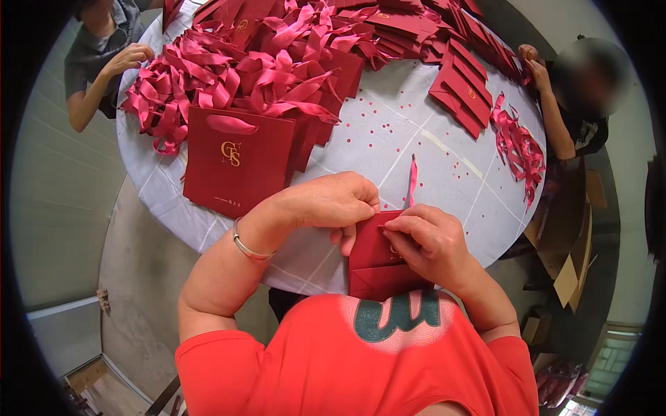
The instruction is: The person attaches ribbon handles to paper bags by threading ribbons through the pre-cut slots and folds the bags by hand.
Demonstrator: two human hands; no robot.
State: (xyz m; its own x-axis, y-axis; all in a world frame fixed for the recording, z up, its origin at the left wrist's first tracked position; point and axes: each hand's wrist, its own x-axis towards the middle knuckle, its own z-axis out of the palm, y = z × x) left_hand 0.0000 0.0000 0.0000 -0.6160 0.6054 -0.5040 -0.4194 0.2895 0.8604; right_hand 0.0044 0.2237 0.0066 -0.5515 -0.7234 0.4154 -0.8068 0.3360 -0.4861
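A flat red bag [378, 263] (gold-marked) is at the table's [305, 270] near edge, pink ribbon [413, 182] beyond.

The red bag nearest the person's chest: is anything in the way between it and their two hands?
Nothing visible. The left hand is at the top-left corner of the red bag; the right hand overlaps its front. A pink ribbon extends beyond the right hand.
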